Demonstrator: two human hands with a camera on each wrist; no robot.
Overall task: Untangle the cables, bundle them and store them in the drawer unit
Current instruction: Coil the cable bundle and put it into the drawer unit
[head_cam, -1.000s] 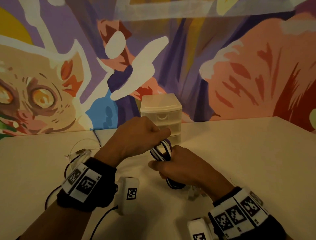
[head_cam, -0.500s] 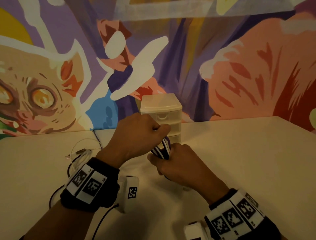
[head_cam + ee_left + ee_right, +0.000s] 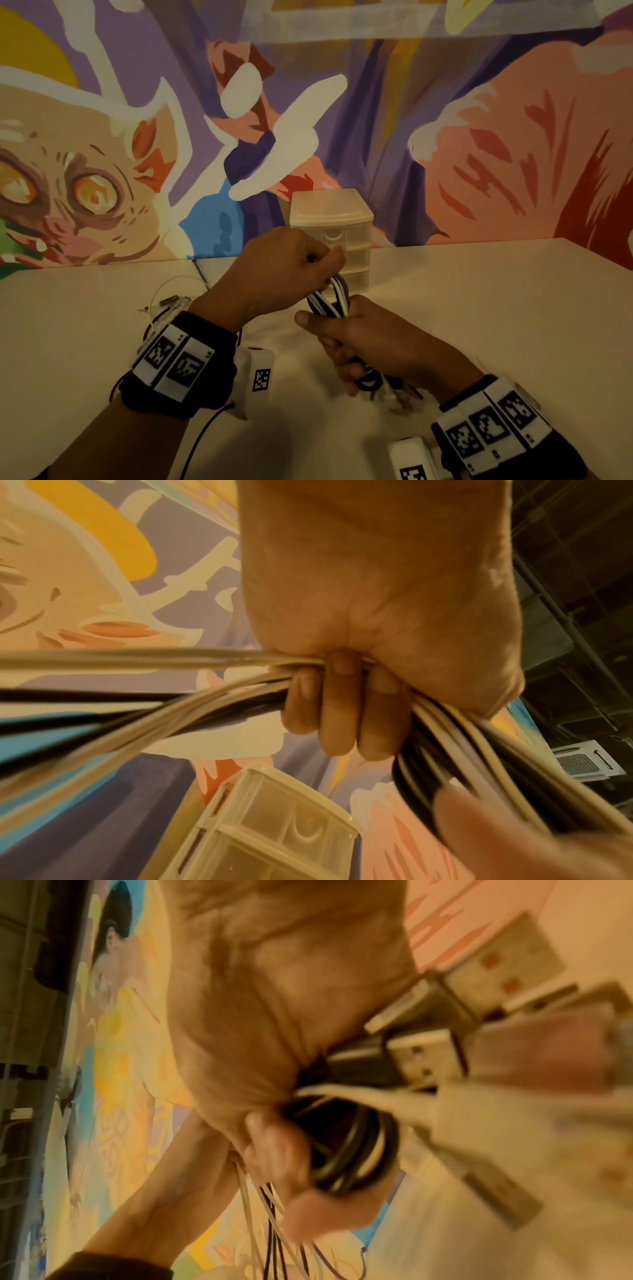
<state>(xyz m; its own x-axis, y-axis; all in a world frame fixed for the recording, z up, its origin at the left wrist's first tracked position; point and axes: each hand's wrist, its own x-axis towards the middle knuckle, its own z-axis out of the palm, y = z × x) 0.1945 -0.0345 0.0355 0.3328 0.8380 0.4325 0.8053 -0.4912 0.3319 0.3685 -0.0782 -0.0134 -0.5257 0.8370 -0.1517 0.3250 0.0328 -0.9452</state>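
Both hands are gripping the coiled cables (image 3: pixel 330 301): left grip (image 3: pixel 287 267) curled around the top loops, right grip (image 3: pixel 370 342) clenching the middle, before the shut drawer unit (image 3: pixel 337 236) at the bench's (image 3: pixel 496 308) far edge.

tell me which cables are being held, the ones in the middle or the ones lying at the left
The dark-and-white coil in the middle: both hands grip it. The cables at the left lie loose on the table.

black and white cables (image 3: pixel 330 299), translucent cream drawer unit (image 3: pixel 330 219), black-and-white coded wristbands (image 3: pixel 173 363)
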